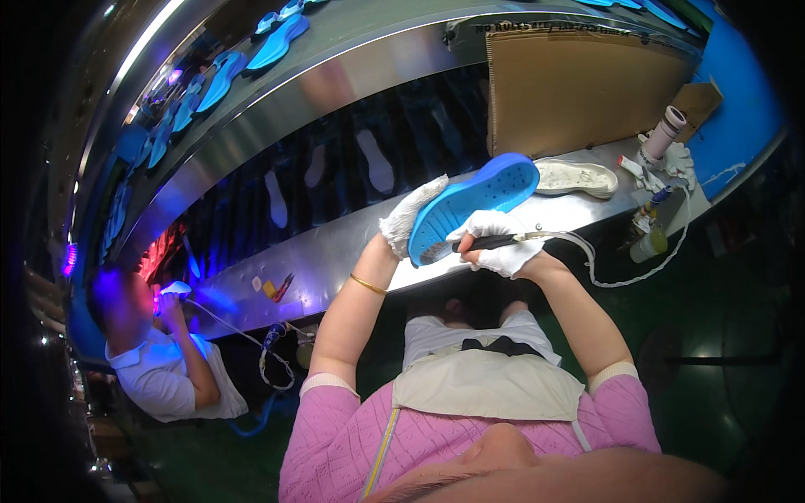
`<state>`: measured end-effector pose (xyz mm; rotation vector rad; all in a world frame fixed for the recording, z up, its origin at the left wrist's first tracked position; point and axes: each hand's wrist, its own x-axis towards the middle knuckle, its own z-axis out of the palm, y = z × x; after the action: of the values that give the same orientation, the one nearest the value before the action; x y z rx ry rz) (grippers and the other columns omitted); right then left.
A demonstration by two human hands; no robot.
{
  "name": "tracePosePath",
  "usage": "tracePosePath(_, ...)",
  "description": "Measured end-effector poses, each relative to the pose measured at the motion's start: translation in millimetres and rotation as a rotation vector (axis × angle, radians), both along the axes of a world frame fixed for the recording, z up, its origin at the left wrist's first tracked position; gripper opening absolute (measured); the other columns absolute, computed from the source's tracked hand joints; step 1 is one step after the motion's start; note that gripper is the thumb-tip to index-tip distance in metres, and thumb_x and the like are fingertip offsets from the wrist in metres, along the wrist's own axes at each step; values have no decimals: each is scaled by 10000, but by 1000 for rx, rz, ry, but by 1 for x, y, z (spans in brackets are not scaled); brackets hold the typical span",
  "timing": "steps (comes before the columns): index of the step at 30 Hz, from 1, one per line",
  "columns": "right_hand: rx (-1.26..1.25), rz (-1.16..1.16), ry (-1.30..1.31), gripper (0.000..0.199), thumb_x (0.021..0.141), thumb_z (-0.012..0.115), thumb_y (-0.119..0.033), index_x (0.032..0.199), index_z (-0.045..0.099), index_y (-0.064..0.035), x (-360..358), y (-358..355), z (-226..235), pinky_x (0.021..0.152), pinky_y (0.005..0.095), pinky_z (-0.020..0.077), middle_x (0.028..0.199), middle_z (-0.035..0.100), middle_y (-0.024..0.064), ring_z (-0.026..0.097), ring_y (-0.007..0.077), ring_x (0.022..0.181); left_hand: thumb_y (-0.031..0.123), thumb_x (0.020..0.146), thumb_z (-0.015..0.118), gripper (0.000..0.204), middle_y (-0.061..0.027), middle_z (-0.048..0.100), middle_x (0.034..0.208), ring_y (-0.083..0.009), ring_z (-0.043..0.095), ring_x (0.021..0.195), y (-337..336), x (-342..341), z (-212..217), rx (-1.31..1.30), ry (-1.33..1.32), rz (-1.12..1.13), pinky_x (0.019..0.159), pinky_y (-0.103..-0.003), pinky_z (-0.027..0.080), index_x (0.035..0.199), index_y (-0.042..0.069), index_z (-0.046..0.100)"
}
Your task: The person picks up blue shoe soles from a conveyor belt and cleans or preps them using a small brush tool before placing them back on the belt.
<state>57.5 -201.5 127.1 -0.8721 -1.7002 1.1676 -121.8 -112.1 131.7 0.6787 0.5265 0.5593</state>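
My left hand [406, 220], in a white knit glove, grips the left side of a blue shoe sole [478, 201]. The sole is held tilted above the bench, its hollow side with small holes turned up. In my right hand [513, 258], gloved with bare fingertips, is a slim black pen-shaped tool [490, 242]. Its tip is at the sole's near end, where I cannot tell whether it touches. From the tool's back a pale hose [583, 247] runs off to the right. A cream-white sole [579, 178] rests on the bench just beyond the blue one.
The metal bench [327, 251] runs across before me. A cardboard sheet [579, 92] stands behind it. A pink-white cylinder [667, 130], rags and a small container [648, 246] are at right. Blue soles [281, 42] line the upper belt. A co-worker [168, 369] works at left.
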Motion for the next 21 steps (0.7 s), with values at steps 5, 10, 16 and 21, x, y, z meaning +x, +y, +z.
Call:
tracePosePath(5,-155,9,-143,118,662,663,29,746,613,-37,23,6,10,741,278,473,855,629,81,593,191,818,413,888,496,456,-131,631,974,-213,645,788,4,-2,-6,61,197,-107,613,-329,564,1150,42,541)
tracePosePath(10,47,-56,-183,109,653,658,31,728,611,-33,28,6,23,726,276,471,825,628,77,588,180,792,437,881,496,475,-152,629,954,-245,651,785,2,3,0,31,173,-143,630,-379,571,1142,42,540)
tracePosePath(16,-211,-58,59,118,704,672,17,793,609,-27,35,-3,20,697,265,486,801,629,83,594,150,720,448,919,394,563,-184,573,1115,-300,621,925,-7,-3,-6,-25,-78,-115,782,-424,535,1243,-11,443)
tracePosePath(21,-213,-188,-59,148,718,718,-66,836,638,-23,31,23,8,640,245,495,787,638,69,612,123,704,530,905,324,667,-217,513,1197,-365,575,998,-32,9,-21,-106,-325,3,862,-448,489,1321,9,349)
